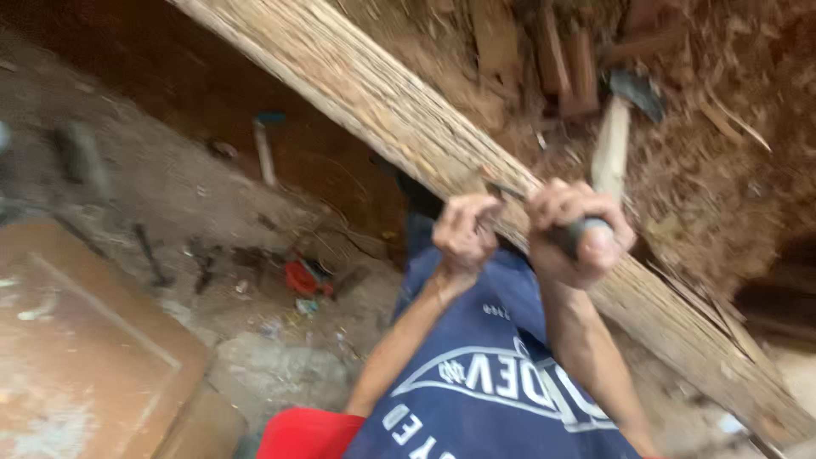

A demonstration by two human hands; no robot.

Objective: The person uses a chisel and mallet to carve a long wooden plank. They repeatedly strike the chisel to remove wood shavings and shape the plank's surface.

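A long rough wooden plank [365, 93] runs diagonally from the top left to the bottom right, across my lap. My right hand [578, 234] is closed around the dark handle [586, 228] of a blade tool pressed against the plank. A thin dark blade [508, 194] reaches from it towards my left hand [463, 229]. That hand's fingers are curled tight at the blade's other end, against the plank's edge. Motion blur hides exactly what the left fingers grip. My blue printed shirt [493, 374] fills the lower middle.
An axe [625, 110] with a pale wooden handle lies among wood chips [714, 170] behind the plank. A reddish panelled board [85, 340] is at the lower left. A small hammer-like tool [263, 149], a red object [302, 276] and scattered bits lie on the dirt floor.
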